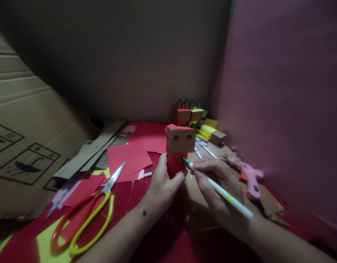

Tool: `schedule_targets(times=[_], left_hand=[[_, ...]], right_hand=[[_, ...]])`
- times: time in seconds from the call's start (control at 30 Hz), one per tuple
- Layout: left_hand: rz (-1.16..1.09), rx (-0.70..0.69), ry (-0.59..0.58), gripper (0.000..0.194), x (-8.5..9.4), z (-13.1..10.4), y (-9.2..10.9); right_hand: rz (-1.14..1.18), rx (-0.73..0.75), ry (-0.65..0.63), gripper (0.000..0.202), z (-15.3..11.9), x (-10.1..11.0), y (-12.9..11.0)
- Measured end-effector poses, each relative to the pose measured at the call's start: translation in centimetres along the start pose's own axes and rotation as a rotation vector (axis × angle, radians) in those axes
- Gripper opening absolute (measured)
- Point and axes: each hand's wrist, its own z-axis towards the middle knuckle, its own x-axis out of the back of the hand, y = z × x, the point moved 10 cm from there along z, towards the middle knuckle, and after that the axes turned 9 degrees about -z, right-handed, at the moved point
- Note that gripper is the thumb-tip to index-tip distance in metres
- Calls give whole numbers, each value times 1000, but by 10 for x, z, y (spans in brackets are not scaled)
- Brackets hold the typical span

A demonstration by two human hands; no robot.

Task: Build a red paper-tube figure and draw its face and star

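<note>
My left hand (167,177) wraps round the red body of a small paper and cardboard figure (181,140), holding it upright. Its brown box head has two dark drawn eyes, and a dark star-like outline is drawn on the red front. Pinched in my right hand (219,180) is a white marker (223,192) with a green tip and a yellow-green band. The marker's tip is at the star outline, touching or very close to the red paper. Below my right hand lies a piece of brown cardboard (198,215).
Scissors (109,190) with red and yellow handles lie left, beside red paper sheets (130,159) and cardboard strips (86,155). A pink glue gun (250,173) with a lit red light lies right. Two similar horned figures (183,114) stand behind. A big cardboard box (26,120) flanks the left.
</note>
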Motion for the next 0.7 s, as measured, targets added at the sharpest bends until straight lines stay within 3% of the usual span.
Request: schedule_targets(times=[0.7], left_hand=[[16, -15, -14, 37, 0, 0, 1]], right_hand=[[10, -7, -4, 19, 0, 0, -1]])
